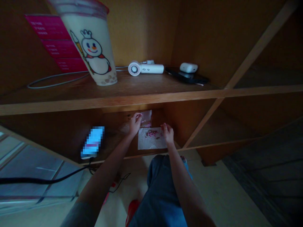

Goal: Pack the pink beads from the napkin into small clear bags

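With the white sheet (145,144) as the clock's centre and twelve towards the back of the shelf, the lit phone (92,142) lies at nine o'clock, screen blurred; the black cord (59,179) running to it may explain its spot by the side. Between ten and eleven, on the upper board (142,100), the milk tea cup (98,50) stands upright, apart from the work below.

At ten o'clock, the left hand (134,125) has thumb and fingertips pinched together at the small clear bag (147,114); whether they grip its edge or a bead is too small to tell. The bag lies at eleven, just beside the sheet, probably to keep its pink bits within short reach.

The pink beads (152,134) sit loosely heaped on the sheet, whose pale, flat surface likely makes them easier to see and pick. The small fan (146,68) lies at twelve, above. At three, the right hand (168,134) bends its fingers inward by the sheet's corner, perhaps steadying it; I cannot tell whether its tips meet. The earbud case (188,67) rests at one.
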Motion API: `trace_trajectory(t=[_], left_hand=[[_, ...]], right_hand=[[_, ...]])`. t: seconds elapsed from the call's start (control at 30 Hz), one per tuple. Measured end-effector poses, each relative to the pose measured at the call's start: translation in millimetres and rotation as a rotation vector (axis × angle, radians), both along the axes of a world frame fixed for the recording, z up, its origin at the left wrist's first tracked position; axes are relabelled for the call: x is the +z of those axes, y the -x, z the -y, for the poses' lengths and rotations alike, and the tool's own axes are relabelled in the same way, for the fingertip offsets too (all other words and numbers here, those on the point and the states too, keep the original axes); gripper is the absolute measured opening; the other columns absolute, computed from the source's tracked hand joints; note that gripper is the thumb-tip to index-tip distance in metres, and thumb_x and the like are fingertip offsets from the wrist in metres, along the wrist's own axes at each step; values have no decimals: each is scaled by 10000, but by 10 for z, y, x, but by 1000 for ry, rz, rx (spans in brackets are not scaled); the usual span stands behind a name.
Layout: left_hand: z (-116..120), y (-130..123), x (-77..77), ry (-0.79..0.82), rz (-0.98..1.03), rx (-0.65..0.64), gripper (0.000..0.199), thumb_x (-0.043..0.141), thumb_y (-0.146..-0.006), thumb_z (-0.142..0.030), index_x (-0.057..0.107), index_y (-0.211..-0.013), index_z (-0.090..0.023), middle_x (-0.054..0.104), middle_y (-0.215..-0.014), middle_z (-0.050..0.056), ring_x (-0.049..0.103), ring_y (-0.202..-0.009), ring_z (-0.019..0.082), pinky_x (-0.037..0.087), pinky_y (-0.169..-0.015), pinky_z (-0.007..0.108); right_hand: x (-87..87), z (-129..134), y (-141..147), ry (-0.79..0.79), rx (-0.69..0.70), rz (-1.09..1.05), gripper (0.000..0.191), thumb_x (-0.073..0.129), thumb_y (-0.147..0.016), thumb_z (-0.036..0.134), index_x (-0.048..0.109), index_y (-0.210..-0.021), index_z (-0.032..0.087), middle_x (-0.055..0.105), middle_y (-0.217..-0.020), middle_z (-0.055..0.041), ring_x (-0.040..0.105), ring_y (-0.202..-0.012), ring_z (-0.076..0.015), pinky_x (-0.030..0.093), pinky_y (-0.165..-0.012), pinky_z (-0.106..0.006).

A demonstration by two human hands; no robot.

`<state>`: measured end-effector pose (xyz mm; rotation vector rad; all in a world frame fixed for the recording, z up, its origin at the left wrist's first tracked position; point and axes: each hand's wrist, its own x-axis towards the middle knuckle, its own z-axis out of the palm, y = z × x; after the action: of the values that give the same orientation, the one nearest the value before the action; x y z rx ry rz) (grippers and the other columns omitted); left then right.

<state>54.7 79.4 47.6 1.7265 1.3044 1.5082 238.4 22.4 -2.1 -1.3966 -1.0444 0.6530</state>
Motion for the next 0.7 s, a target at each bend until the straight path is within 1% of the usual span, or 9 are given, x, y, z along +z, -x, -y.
trace_trajectory(t=[0.1,0.17,0.27,0.33,0.4,0.47,0.57,0.63,0.7], left_hand=[[-14,-52,-12,59,281,-29,97,468,-797,-237,550,-778,-190,634,-796,4,604,-781,130,475,-737,249],[3,-116,-50,137,409,-97,90,475,-785,-260,535,-795,-193,617,-804,-5,601,-736,122,491,-671,238],[47,-220,-128,249,474,-229,180,491,-782,-356,511,-871,-201,604,-799,-3,610,-679,132,502,-563,240],[74,-269,-176,295,459,-263,243,475,-794,-418,490,-898,-199,590,-749,0,613,-648,141,502,-527,247],[101,-292,-214,279,422,-231,274,454,-811,-442,465,-941,-201,577,-748,5,612,-647,140,504,-533,252],[141,-299,-247,203,352,-145,299,455,-823,-428,428,-1025,-209,573,-809,19,610,-708,138,510,-598,263],[237,-307,-312,46,185,26,372,509,-811,-392,377,-1108,-210,550,-949,54,576,-896,151,482,-786,298],[313,-325,-369,-34,60,92,342,538,-797,-383,415,-1059,-201,523,-1000,64,545,-956,162,448,-856,319],[379,-351,-423,-75,-64,72,236,531,-804,-374,479,-952,-197,519,-928,45,546,-914,161,450,-844,318]], right_hand=[[0,-20,45,-51,48,-56,472,445,-769,555,650,-882,145,651,-814,-66,563,-714,-167,408,-609,-252],[27,-17,85,-84,100,-103,442,474,-766,527,644,-935,156,654,-909,-71,573,-796,-175,420,-666,-262],[80,13,127,-107,184,-165,393,507,-764,502,649,-897,161,657,-876,-57,570,-784,-168,419,-688,-264],[102,38,133,-103,234,-198,359,530,-758,494,647,-819,160,642,-748,-32,549,-682,-147,408,-637,-251],[109,55,126,-101,279,-210,329,554,-749,480,634,-740,160,601,-646,-7,511,-603,-125,390,-593,-239],[104,61,116,-105,308,-206,304,576,-740,458,619,-684,162,575,-607,6,494,-576,-114,382,-583,-236],[88,52,108,-116,294,-204,264,601,-720,423,616,-665,165,589,-621,2,508,-584,-117,394,-595,-244],[78,43,107,-135,266,-197,230,616,-706,395,628,-681,167,616,-654,-10,531,-609,-127,415,-619,-257],[71,38,112,-154,250,-178,200,629,-692,371,640,-690,170,635,-678,-18,552,-636,-136,435,-648,-272]])
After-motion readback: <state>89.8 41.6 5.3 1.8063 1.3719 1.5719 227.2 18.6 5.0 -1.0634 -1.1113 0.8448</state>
